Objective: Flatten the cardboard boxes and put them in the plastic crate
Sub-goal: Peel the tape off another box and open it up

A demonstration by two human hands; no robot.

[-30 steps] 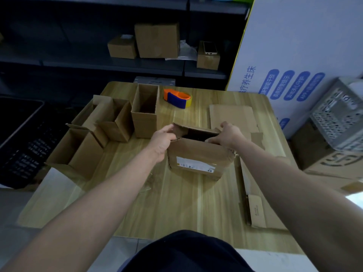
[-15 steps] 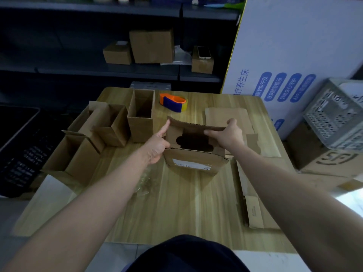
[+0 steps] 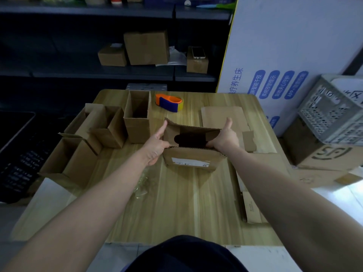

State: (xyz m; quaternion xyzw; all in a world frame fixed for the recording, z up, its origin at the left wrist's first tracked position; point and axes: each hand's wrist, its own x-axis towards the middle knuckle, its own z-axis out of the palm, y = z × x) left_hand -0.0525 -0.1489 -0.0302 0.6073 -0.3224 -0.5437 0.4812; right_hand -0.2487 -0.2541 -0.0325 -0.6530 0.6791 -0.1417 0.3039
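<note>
The left hand (image 3: pixel 157 144) and right hand (image 3: pixel 224 138) are each gripping an end of the box (image 3: pixel 191 158), which is standing open mid-bench (image 3: pixel 176 203), well apart from the grey crate (image 3: pixel 334 114) at the right. An uneven pull is risking a torn flap, or skidding the box towards the tape dispenser (image 3: pixel 170 102). Its white label (image 3: pixel 189 161) is blurring past reading. The panel (image 3: pixel 284 46) behind is showing blue Chinese writing and, I think, "APP".

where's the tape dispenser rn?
Head view: the orange-and-blue plastic tape dispenser sits near the far edge of the wooden table, right of the tall open cardboard box.

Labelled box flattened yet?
No: the box stands open on the table, held at its top by the left hand and right hand.
</note>
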